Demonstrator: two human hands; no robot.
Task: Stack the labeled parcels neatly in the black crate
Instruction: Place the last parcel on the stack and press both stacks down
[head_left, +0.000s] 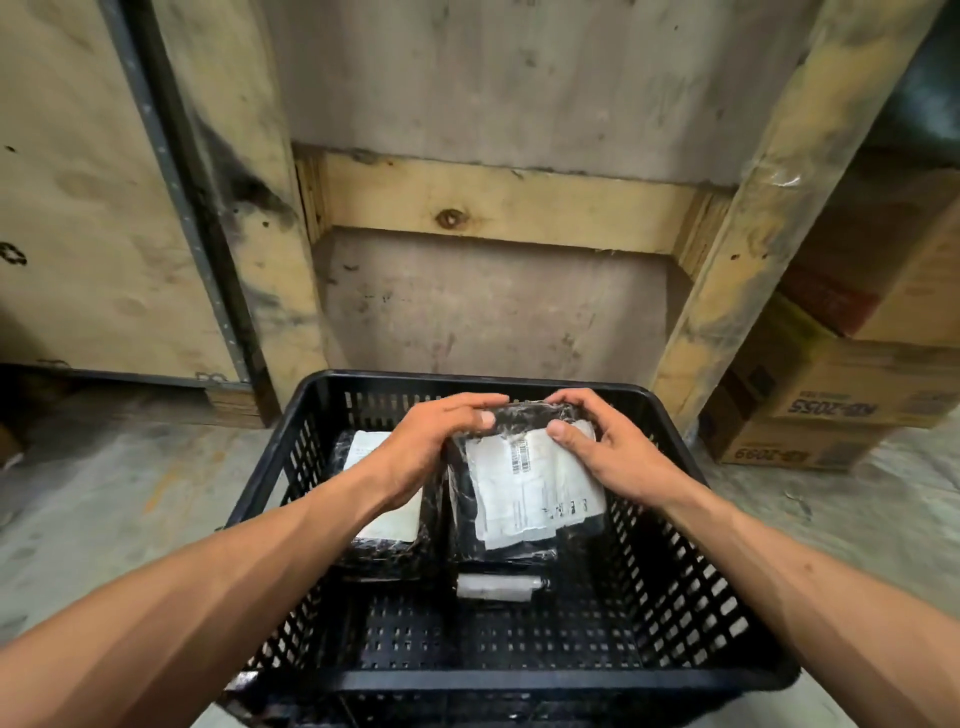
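Observation:
A black slotted plastic crate (691, 587) stands on the floor in front of me. Both hands hold a black-wrapped parcel with a white label (524, 488) over the crate's far right side. My left hand (431, 441) grips its far left corner and my right hand (608, 447) grips its far right corner. The held parcel rests on or just above another black parcel with a white edge (498, 584). A second labeled black parcel (384, 530) lies in the crate's left half, partly hidden by my left forearm.
A wooden crate or pallet wall (493, 202) rises directly behind the black crate. Stacked cardboard boxes (831, 395) sit at the right. The grey concrete floor (104, 493) spreads to the left. The near half of the crate's bottom (493, 634) holds no parcels.

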